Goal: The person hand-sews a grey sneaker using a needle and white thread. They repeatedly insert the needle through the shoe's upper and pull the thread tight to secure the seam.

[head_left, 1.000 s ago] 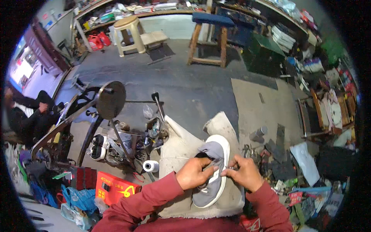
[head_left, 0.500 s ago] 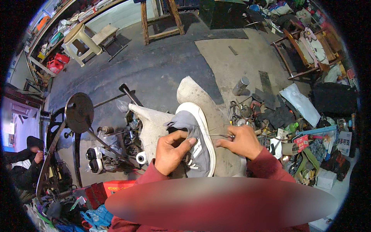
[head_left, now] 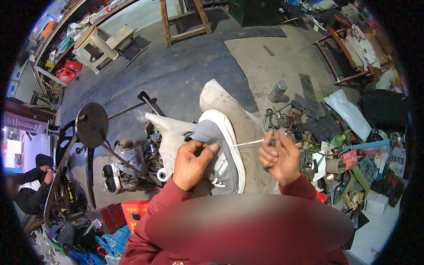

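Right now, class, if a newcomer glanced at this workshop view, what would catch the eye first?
First, the grey shoe with a white sole, near the middle, gripped by the left hand. Next, the white thread running straight from the shoe's sole edge to the right hand. Then, standing out at the left, the large dark round disc on a black metal frame.

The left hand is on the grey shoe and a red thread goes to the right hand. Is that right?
Nearly: the thread is white, not red, as the head view shows. The left hand is on the grey shoe, and the thread goes to the right hand.
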`<state>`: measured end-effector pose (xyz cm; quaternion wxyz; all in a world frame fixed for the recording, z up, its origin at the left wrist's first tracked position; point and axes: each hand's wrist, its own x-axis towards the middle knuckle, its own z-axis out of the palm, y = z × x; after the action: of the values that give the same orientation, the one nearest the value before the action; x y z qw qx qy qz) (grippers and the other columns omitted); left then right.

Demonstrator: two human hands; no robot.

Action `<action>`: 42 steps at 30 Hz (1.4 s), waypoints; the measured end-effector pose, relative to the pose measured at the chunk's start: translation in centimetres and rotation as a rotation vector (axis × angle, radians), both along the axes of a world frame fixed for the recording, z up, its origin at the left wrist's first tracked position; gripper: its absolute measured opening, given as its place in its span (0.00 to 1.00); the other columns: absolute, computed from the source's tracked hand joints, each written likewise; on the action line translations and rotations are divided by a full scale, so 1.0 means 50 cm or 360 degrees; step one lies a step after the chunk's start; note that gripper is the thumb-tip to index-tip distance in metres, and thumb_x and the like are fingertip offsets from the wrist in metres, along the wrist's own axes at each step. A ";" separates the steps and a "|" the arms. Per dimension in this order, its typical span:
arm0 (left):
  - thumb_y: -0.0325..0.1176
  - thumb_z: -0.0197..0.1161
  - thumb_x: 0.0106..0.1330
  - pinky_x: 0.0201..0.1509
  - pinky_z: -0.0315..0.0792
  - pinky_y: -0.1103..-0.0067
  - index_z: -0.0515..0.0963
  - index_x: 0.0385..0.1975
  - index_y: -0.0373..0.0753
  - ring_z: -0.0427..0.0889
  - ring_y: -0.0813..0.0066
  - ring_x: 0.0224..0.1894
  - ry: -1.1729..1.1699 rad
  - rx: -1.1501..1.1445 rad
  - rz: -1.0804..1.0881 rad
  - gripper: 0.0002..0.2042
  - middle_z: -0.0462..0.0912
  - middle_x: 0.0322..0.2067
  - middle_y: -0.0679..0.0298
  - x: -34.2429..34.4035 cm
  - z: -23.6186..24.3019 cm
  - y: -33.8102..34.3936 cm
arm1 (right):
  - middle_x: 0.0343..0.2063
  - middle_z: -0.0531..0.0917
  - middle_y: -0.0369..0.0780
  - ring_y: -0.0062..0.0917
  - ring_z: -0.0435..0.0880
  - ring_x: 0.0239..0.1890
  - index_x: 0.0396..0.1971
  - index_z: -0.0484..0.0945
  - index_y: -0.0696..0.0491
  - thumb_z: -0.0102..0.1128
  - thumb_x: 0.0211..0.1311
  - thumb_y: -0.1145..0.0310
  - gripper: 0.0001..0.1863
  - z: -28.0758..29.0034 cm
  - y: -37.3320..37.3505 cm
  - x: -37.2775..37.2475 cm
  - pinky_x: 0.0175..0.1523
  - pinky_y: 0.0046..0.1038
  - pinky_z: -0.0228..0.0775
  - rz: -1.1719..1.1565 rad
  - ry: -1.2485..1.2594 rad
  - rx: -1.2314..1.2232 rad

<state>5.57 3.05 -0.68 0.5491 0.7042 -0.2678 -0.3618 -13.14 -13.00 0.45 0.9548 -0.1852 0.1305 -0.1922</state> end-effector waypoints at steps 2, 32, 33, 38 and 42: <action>0.36 0.68 0.69 0.26 0.61 0.81 0.78 0.23 0.32 0.66 0.86 0.23 -0.0022 0.0047 0.0026 0.15 0.74 0.19 0.73 -0.001 0.006 -0.003 | 0.23 0.72 0.28 0.10 0.62 0.20 0.35 0.74 0.51 0.58 0.71 0.58 0.12 -0.016 0.011 -0.020 0.27 0.16 0.54 -0.0032 0.0339 -0.0603; 0.24 0.72 0.56 0.32 0.72 0.71 0.85 0.38 0.38 0.79 0.61 0.28 -0.1264 -0.0322 -0.0469 0.10 0.76 0.26 0.60 -0.019 0.055 -0.005 | 0.37 0.83 0.52 0.49 0.83 0.41 0.53 0.79 0.58 0.58 0.67 0.75 0.15 0.020 0.053 -0.012 0.45 0.38 0.75 0.0067 0.0672 -0.2386; 0.23 0.72 0.57 0.31 0.72 0.72 0.84 0.37 0.37 0.79 0.61 0.27 -0.1249 -0.0305 -0.0432 0.09 0.76 0.26 0.60 -0.019 0.050 -0.005 | 0.39 0.84 0.52 0.48 0.84 0.42 0.53 0.79 0.58 0.58 0.67 0.75 0.15 0.019 0.053 -0.014 0.46 0.39 0.75 0.0048 0.0737 -0.2357; 0.23 0.70 0.60 0.31 0.72 0.74 0.83 0.35 0.34 0.79 0.62 0.25 -0.1077 -0.0243 -0.0253 0.06 0.77 0.24 0.57 -0.020 0.040 0.000 | 0.34 0.86 0.49 0.35 0.87 0.34 0.50 0.80 0.59 0.60 0.66 0.76 0.14 0.004 0.048 0.010 0.43 0.31 0.78 0.0068 0.1079 -0.2108; 0.24 0.69 0.63 0.31 0.72 0.76 0.82 0.34 0.33 0.80 0.67 0.24 -0.1053 -0.0256 -0.0003 0.03 0.79 0.25 0.56 -0.021 0.044 -0.013 | 0.32 0.88 0.42 0.26 0.87 0.32 0.45 0.81 0.58 0.61 0.66 0.76 0.10 -0.016 0.025 0.012 0.40 0.26 0.77 -0.0047 0.0830 -0.2372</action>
<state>4.53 2.41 1.50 0.4860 0.7375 -0.4598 -0.0920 -12.51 -11.76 -0.33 0.5151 -0.8136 0.1895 -0.1919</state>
